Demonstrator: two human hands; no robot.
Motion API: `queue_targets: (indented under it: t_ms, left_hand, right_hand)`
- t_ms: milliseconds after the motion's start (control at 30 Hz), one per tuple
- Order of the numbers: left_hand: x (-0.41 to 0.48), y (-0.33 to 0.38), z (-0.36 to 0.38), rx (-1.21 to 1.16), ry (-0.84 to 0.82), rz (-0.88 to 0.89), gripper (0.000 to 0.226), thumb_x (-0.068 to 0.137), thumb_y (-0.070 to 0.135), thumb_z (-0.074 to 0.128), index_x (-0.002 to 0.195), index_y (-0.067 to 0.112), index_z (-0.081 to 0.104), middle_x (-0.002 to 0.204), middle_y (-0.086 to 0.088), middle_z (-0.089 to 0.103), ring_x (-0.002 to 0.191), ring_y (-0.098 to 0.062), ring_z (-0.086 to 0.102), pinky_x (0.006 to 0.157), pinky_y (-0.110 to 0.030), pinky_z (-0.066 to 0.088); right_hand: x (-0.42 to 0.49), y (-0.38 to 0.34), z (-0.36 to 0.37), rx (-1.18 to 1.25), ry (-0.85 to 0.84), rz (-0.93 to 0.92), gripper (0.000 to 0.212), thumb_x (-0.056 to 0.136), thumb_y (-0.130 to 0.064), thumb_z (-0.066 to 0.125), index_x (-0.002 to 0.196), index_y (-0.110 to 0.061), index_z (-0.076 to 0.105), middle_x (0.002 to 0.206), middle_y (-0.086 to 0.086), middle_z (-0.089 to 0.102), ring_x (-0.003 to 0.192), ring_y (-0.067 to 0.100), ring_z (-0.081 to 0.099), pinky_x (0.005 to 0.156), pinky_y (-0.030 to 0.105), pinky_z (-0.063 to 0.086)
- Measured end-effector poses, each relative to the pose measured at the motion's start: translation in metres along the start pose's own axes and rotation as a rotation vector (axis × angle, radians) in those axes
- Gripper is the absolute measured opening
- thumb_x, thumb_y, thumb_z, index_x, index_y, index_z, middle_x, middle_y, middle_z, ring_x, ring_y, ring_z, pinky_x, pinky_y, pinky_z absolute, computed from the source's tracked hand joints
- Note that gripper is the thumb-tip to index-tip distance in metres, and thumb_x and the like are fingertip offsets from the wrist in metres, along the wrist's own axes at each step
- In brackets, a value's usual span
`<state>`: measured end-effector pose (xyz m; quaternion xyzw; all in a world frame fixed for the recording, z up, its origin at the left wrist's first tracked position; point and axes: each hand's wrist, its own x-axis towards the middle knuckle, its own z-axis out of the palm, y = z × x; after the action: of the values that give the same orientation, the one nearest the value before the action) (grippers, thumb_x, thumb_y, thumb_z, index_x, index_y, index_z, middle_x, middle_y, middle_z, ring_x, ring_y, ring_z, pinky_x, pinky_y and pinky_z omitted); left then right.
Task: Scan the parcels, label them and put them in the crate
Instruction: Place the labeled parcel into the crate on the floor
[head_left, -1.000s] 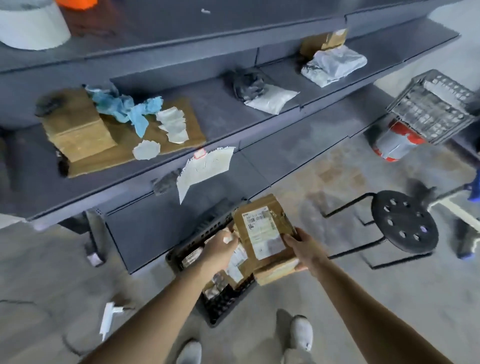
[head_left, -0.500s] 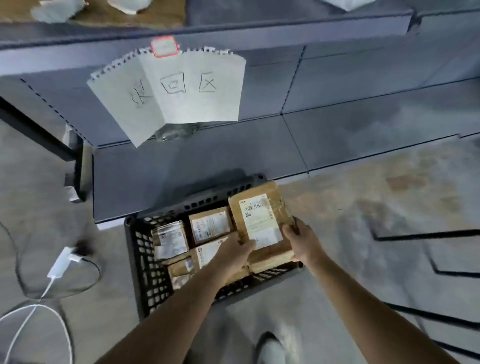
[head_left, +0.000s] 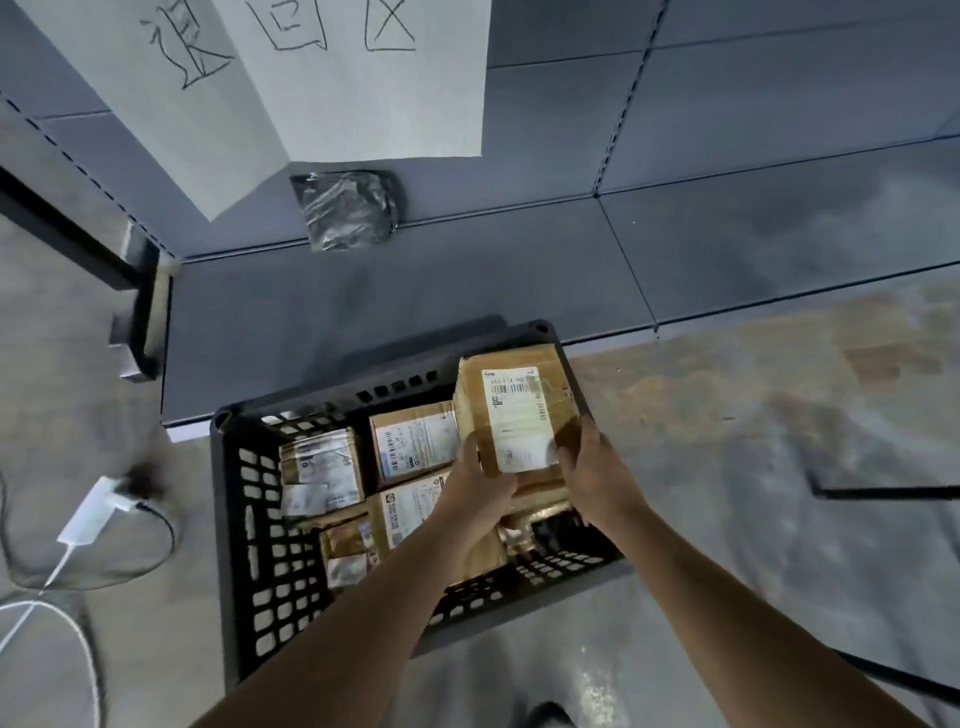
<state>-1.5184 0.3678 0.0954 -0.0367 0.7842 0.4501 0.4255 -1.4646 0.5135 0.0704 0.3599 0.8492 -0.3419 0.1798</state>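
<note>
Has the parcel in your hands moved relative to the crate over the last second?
Yes. Held by the left hand and right hand, the parcel has dropped from above the crate toward its far right corner.

- Crate (head_left: 226, 545): black plastic, with walls pierced by a grid of rectangular holes.
- Cardboard parcel (head_left: 470, 395) at the crate's far right corner: brown, crossed by shiny clear tape.
- Shipping label (head_left: 517, 421) on it: white, with a black barcode and small dark print.
- Smaller parcels (head_left: 415, 439) in the crate: brown cardboard with white printed labels.
- Paper sign (head_left: 363, 104), far left: white, with hand-drawn black characters.
- Shelf (head_left: 779, 234): plain blue-grey panels.
- Plastic bag (head_left: 345, 208) on the shelf: glossy black.
- Floor (head_left: 779, 519): mottled grey concrete, with brownish stains at the right.
- Charger (head_left: 91, 512) and cable (head_left: 56, 570), left: white.
</note>
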Motion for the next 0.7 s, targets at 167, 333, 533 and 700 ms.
queue_targets:
  t_ms: [167, 333, 533, 700]
  left_hand:
    - [-0.009, 0.011, -0.008, 0.098, -0.011, 0.0, 0.078, 0.09, 0.014, 0.059, 0.153, 0.022, 0.014, 0.148, -0.009, 0.039, 0.101, -0.013, 0.058, 0.065, -0.016, 0.051]
    - [-0.062, 0.054, -0.048, 0.258, 0.018, 0.064, 0.075, 0.09, 0.017, 0.058, 0.152, 0.025, 0.018, 0.15, -0.008, 0.036, 0.117, -0.017, 0.053, 0.082, -0.021, 0.048]
    - [-0.197, 0.127, -0.14, 0.575, 0.189, 0.192, 0.08, 0.091, 0.027, 0.059, 0.154, 0.027, 0.009, 0.158, -0.007, 0.021, 0.144, -0.031, 0.023, 0.113, -0.046, 0.031]
    - [-0.321, 0.157, -0.236, 0.668, 0.424, 0.189, 0.078, 0.089, 0.027, 0.06, 0.153, 0.019, 0.015, 0.15, -0.011, 0.03, 0.137, -0.031, 0.029, 0.108, -0.045, 0.035]
  right_hand:
    - [-0.019, -0.01, -0.009, -0.178, 0.057, -0.093, 0.061, 0.101, -0.038, 0.043, 0.154, -0.019, 0.018, 0.141, 0.01, 0.041, 0.126, 0.028, 0.047, 0.102, 0.045, 0.046]
    - [-0.065, -0.05, -0.061, -0.151, 0.039, -0.112, 0.059, 0.101, -0.039, 0.045, 0.152, -0.018, 0.024, 0.144, 0.008, 0.041, 0.127, 0.027, 0.048, 0.101, 0.044, 0.046]
    - [-0.164, -0.16, -0.148, -0.151, 0.042, -0.256, 0.064, 0.1, -0.046, 0.044, 0.154, -0.02, 0.021, 0.154, 0.008, 0.033, 0.137, 0.028, 0.041, 0.109, 0.046, 0.039]
    - [-0.26, -0.266, -0.194, -0.176, 0.016, -0.471, 0.068, 0.099, -0.047, 0.047, 0.155, -0.021, 0.019, 0.158, 0.006, 0.028, 0.142, 0.026, 0.033, 0.112, 0.048, 0.035]
